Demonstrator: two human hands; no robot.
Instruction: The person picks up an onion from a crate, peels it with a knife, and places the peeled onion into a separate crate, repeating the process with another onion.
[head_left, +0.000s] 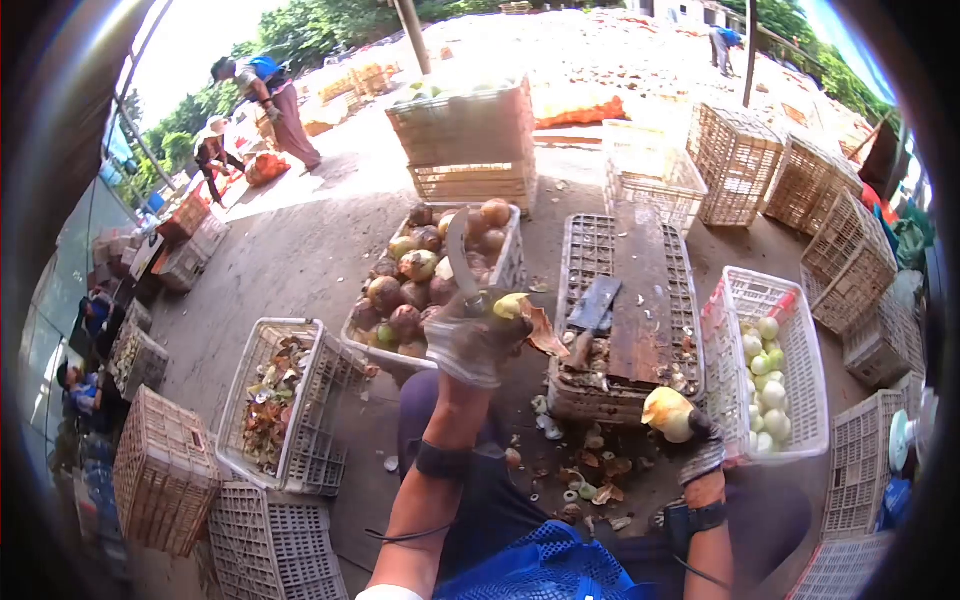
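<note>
My left hand (470, 340), gloved and blurred, is closed around the handle of a curved knife (459, 250) whose blade points up; a strip of yellow and brown peel (535, 322) hangs beside it. Low at the right, my right hand (702, 445), also gloved, holds a partly peeled onion (668, 414), yellow on top and pale below. Behind my left hand stands a crate of unpeeled brownish onions (415, 285). Peeled pale onions (768, 390) lie in the white crate (815, 400) beyond my right hand.
An upturned crate with a wooden board (640, 290) carries a cleaver (596, 303). Peel scraps fill a crate (270, 400) at left and litter the ground (600, 480). Stacked crates (735, 165) stand around. Two people (265, 95) bend over a red sack (266, 168) at upper left.
</note>
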